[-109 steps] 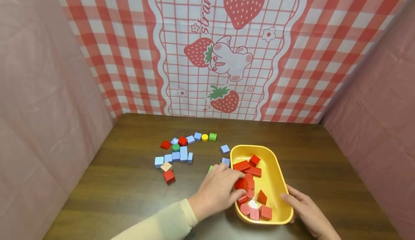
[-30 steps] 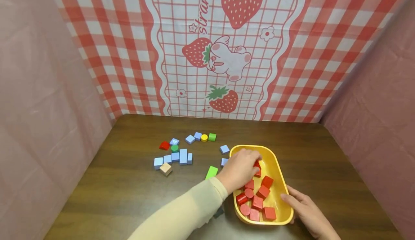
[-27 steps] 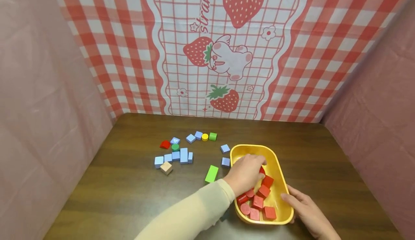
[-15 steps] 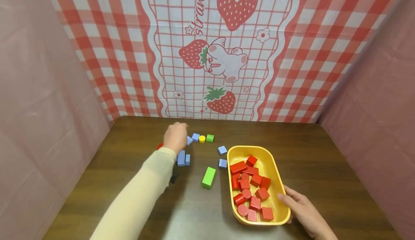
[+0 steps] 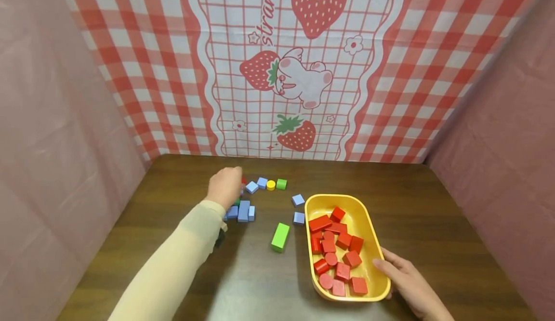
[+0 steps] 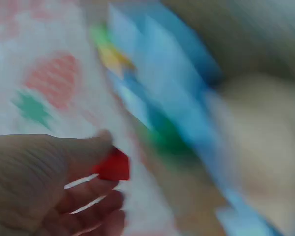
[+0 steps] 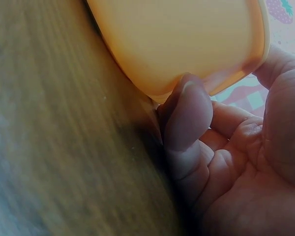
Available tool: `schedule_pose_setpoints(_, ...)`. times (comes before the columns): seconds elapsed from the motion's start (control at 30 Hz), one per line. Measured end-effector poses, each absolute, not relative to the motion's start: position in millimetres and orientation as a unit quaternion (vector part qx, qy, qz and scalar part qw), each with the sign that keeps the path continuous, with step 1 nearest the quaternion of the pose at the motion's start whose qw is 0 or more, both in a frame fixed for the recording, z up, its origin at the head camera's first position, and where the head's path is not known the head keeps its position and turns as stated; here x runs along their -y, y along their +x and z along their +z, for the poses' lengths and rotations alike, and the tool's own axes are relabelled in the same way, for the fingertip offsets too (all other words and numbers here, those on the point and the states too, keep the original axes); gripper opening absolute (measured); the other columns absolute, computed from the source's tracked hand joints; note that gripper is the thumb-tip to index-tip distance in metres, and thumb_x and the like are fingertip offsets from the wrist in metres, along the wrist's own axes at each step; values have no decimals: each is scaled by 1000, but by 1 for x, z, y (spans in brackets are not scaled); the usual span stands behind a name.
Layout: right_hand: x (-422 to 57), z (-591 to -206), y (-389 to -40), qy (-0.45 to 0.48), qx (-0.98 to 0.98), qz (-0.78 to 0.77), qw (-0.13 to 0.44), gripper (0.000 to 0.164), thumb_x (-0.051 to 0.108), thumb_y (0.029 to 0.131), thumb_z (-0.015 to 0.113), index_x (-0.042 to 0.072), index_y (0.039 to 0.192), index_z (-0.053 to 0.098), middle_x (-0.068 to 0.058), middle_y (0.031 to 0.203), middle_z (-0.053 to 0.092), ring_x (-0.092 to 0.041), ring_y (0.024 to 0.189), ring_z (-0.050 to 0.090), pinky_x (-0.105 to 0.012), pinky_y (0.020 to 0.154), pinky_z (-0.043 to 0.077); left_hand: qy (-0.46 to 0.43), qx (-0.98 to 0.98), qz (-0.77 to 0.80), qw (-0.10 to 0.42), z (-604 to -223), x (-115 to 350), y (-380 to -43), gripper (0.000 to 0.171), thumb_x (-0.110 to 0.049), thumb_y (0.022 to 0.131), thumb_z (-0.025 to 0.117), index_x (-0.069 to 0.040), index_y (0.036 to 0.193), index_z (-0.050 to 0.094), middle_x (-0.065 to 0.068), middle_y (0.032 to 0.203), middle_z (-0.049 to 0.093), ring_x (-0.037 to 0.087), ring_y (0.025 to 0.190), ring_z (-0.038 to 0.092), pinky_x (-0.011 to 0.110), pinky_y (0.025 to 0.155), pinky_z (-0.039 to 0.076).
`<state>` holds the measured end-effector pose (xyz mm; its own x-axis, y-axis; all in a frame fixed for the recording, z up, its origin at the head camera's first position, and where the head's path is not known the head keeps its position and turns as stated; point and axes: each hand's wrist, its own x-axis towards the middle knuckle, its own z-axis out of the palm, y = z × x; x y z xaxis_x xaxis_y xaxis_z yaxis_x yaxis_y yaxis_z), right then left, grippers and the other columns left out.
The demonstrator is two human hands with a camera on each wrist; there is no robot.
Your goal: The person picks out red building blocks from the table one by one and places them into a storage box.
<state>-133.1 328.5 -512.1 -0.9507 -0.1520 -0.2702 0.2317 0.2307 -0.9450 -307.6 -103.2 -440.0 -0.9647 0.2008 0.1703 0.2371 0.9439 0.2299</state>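
My left hand (image 5: 224, 187) is over the left group of blocks in the head view. In the left wrist view its thumb and index finger pinch a small red block (image 6: 114, 166), while its other fingers are bent below. Part of that group, including the pale wooden block, is hidden behind the hand and sleeve in the head view. On the right side of the table my right hand (image 5: 407, 282) grips the yellow bin (image 5: 376, 239), thumb at its rim and fingers under the outer wall. Many red blocks (image 5: 342, 271) of mixed shapes lie inside it.
Blue blocks (image 5: 244, 211) sit just right of the left hand. Behind them stand a yellow cylinder (image 5: 270, 185) and a small green block (image 5: 281, 184). A bright green block (image 5: 280, 237) and two blue blocks, one a blue cube (image 5: 298, 218), are left of the bin.
My left hand has left the bin, gone to the left block group and now pinches a red block. More red blocks are in the bin than 3.6 seconds ago. The right hand stays put.
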Motion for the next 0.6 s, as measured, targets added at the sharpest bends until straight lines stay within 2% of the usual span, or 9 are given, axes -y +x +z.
schedule_pose_setpoints(0.1, -331, -512, -133, 25, -773, -616, 151, 58, 23, 104, 50, -6, 150, 29, -19, 77, 64, -19, 52, 53, -27, 45, 49, -192, 964, -160, 87, -422, 46, -287, 25, -30, 87, 77, -14, 106, 71, 0, 95, 70, 18, 86, 60, 39, 72, 55)
schedule_pose_setpoints(0.23, -330, -512, -134, 18, -770, -619, 155, 57, 22, 104, 50, -6, 150, 29, -20, 82, 65, -19, 53, 54, -26, 45, 49, -358, 921, -149, 37, -422, -28, -247, 29, -37, 89, 73, -22, 115, 72, -9, 104, 70, 9, 89, 53, 29, 80, 48)
schedule_pose_setpoints(0.33, -327, -513, -137, 13, -765, -625, 155, 56, 22, 104, 50, -5, 149, 31, -19, 82, 64, -18, 53, 53, -26, 45, 49, -440, 892, -97, 19, -431, -62, -228, 31, -40, 88, 73, -26, 115, 72, -14, 105, 69, 6, 89, 49, 25, 83, 44)
schedule_pose_setpoints(0.47, -323, -515, -139, 1, -761, -632, 146, 54, 20, 104, 49, -7, 148, 32, -18, 78, 64, -18, 51, 53, -25, 44, 48, -467, 880, -79, 7, -440, -73, -221, 35, -42, 84, 76, -28, 116, 71, -15, 104, 67, 5, 89, 48, 24, 84, 43)
schedule_pose_setpoints(0.6, -319, -516, -141, -7, -763, -630, 144, 56, 19, 104, 51, -9, 148, 31, -17, 74, 63, -18, 50, 53, -26, 44, 49, -441, 892, -101, 16, -441, -43, -229, 41, -46, 88, 72, -23, 121, 68, -10, 113, 66, 7, 98, 50, 29, 93, 43)
